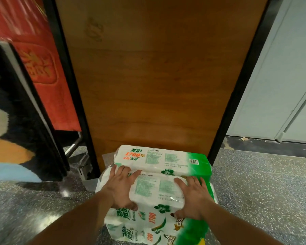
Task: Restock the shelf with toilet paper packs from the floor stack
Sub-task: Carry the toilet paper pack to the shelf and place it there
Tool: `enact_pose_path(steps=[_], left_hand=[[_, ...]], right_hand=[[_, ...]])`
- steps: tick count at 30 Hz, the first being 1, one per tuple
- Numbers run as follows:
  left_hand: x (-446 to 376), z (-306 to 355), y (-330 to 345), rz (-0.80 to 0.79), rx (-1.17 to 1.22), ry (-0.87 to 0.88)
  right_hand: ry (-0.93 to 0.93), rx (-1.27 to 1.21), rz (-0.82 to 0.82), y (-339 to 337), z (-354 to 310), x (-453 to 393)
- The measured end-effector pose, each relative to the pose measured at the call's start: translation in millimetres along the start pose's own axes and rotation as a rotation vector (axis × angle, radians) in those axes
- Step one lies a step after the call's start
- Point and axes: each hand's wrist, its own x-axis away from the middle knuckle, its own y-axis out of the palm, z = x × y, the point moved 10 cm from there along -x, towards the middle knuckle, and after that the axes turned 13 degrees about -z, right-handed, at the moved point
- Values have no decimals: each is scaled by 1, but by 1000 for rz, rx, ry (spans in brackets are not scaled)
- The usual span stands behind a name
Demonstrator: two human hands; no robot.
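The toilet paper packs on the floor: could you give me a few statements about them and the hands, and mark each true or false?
1. Both hands grip the near toilet paper pack. True: the left hand holds its left end and the right hand its right end, with fingers laid over the top.
2. The far toilet paper pack stands against a wooden panel. True.
3. The packs are printed in blue and yellow. False: they are white with green ends and orange lettering.
4. The packs sit on a carpet. False: they sit on a speckled grey floor.
5. A red hanging is to the left of the panel. True.
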Motion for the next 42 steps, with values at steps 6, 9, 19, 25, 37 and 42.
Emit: enact_pose_path(steps=[6,9,19,25,37,42], left_hand=[[35,-15,-80,50,28,-29],[73,-27,-158,87,62,-31],[310,-61,-475,224,116,-105],[496,-84,-626,323,113,-232],[878,-161,-753,592,128,-533],[1040,-218,-720,624,59,-738]], right_hand=[[-10,22,30,-92,-4,43],[-18,50,67,-174,-7,85],[-113,56,207,-481,-50,307],[-226,113,340,-649,-107,469],[-548,160,595,-820,-307,713],[-762,178,655,-835,-457,784]])
